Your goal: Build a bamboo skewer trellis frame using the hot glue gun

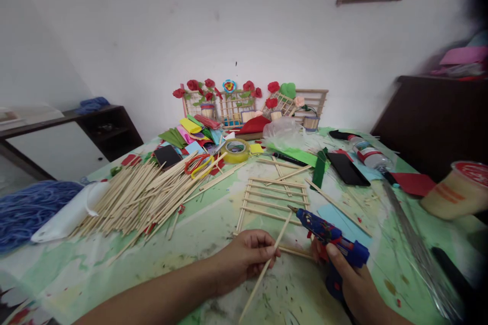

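Between the thumb and fingers of my left hand (pixel 256 254) is a thin wooden stick (pixel 263 275), slanting from lower left to upper right. My right hand (pixel 345 274) is wrapped around a blue hot glue gun (pixel 324 228), whose nozzle points left, close to the stick's upper end. Just beyond both hands, a ladder-like frame of glued sticks (pixel 272 187) lies flat on the table. My hands hide part of its near side. A light blue paper sheet (pixel 345 223) lies beside the glue gun.
A big heap of sticks (pixel 141 198) covers the left, with scissors (pixel 198 165) on it. Tape (pixel 235 150), phones (pixel 347 168), a plastic bottle (pixel 371 156) and a cup (pixel 455 190) stand around. Flower-decorated stick frames (pixel 236 104) lean on the wall. Blue yarn (pixel 36 208) lies far left.
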Motion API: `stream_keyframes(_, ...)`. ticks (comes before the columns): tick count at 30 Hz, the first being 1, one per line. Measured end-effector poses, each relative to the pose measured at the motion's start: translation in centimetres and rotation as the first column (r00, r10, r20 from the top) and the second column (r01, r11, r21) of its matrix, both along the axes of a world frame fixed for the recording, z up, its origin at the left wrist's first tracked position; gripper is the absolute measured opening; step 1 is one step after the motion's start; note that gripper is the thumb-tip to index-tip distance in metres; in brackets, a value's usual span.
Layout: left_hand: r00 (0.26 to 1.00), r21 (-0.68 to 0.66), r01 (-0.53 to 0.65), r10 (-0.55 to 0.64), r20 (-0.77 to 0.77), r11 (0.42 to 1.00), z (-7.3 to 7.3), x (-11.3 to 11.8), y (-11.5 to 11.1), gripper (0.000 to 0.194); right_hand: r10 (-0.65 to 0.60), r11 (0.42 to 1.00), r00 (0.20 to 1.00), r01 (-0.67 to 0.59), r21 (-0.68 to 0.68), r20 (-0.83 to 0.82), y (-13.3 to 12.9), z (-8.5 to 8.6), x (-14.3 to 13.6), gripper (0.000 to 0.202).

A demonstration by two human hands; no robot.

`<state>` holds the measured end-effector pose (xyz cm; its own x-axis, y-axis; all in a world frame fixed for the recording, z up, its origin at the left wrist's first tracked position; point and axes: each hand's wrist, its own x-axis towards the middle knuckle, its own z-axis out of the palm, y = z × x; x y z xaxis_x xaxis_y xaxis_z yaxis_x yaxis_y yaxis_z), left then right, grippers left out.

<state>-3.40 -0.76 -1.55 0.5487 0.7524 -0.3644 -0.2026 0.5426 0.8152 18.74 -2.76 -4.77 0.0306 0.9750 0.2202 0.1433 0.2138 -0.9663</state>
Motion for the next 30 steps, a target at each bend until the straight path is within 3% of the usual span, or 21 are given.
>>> stream_keyframes(13, 1.000, 0.016, 0.015, -0.015, 0.010, 1.000, -0.10, -0.05, 0.01, 0.035, -0.051, 0.998, 0.999, 0.051, -0.021, -0.010, -0.15, 0.30, -0.24, 0.043)
stream_keyframes(19, 1.000, 0.037, 0.025, -0.025, -0.011, 0.999, -0.21, -0.12, 0.04, 0.034, 0.043, 0.999, 0.999, -0.042, -0.015, 0.026, 0.21, -0.13, 0.43, 0.044)
stream_keyframes(30, 1.000, 0.022, 0.017, -0.016, -0.023, 1.000, -0.61, -0.25, 0.08, 0.035, 0.042, 0.999, 0.998, -0.043, -0.030, -0.051, 0.37, -0.69, 0.31, 0.041)
